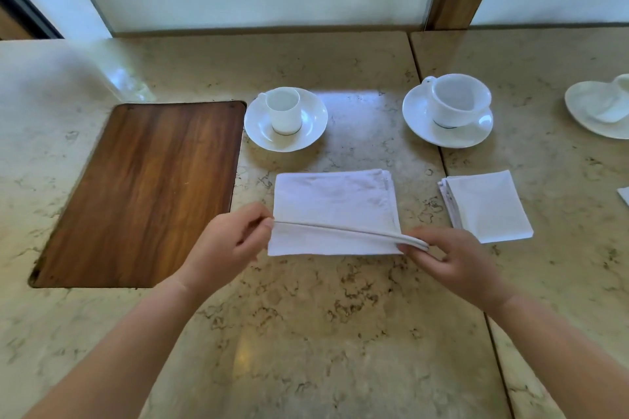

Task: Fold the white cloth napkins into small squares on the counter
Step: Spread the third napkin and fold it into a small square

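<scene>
A white cloth napkin [335, 201] lies on the beige marble counter [306, 333], partly folded. Its near edge is lifted off the counter in a taut line. My left hand [228, 241] pinches the left end of that lifted edge. My right hand [449, 258] pinches the right end, with the fingers curled over the corner. A second white napkin [490, 207], folded into a small square, rests flat on the counter to the right, apart from both hands.
A small white cup on a saucer [286, 119] and a larger cup on a saucer [447, 110] stand behind the napkins. Another white dish [599, 109] sits at the far right. A wooden panel [143, 190] is set into the counter at left.
</scene>
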